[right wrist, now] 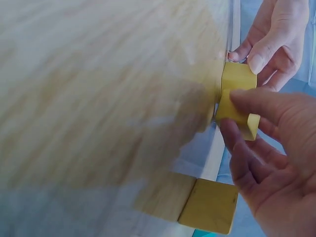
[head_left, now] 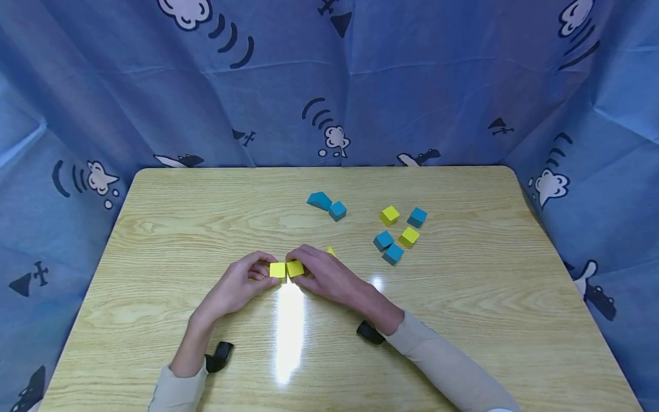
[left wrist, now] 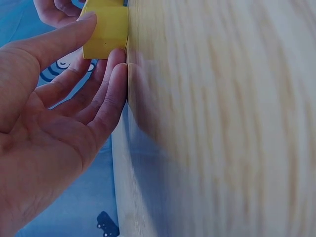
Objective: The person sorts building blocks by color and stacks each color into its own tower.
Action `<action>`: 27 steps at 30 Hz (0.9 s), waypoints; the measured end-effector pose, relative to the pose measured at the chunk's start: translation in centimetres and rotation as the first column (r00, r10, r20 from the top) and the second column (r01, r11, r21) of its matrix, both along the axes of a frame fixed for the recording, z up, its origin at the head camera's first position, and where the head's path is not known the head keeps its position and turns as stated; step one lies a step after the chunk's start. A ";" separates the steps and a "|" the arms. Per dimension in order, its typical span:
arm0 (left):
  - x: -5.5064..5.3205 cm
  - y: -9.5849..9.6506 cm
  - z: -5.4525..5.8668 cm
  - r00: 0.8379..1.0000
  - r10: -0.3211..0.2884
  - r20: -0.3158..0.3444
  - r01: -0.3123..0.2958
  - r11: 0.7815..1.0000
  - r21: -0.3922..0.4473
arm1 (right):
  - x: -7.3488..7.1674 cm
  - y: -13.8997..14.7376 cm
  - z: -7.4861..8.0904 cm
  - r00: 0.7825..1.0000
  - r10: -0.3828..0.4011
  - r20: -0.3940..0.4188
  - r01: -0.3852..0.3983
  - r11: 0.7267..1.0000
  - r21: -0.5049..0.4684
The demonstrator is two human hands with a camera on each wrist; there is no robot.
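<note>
Yellow cube [head_left: 277,270] pinched between left fingers [left wrist: 111,95] — second cube [head_left: 296,268], just beside, pinched between right fingers [right wrist: 238,150].

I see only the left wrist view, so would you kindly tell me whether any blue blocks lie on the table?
Observer: Yes, the head view shows a blue wedge-like block on the table with a blue cube right beside it.
Operator: Thank you; is anything loose near the right hand?
Observer: Yes, the right wrist view shows a yellow block on the table beside it.
Operator: And farther to the right?
Observer: Two yellow cubes lie there in a loose group with three blue cubes.
</note>
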State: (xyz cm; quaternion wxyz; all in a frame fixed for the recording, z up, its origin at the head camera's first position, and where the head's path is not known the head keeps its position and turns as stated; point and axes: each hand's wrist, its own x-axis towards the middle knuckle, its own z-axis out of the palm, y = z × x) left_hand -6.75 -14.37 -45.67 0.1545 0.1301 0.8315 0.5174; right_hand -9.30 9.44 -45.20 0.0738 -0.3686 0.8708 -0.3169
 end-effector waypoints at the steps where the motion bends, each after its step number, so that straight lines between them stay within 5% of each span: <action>1: 0.0 0.0 0.0 1.000 0.000 0.000 0.000 1.000 0.000 | 0.0 0.0 0.0 1.000 0.004 -0.002 -0.004 1.000 -0.002; 27: 0.1 0.1 -0.1 1.000 0.001 -0.015 -0.001 1.000 -0.008 | 0.2 -0.4 -0.2 0.998 0.003 0.068 -0.004 1.000 0.013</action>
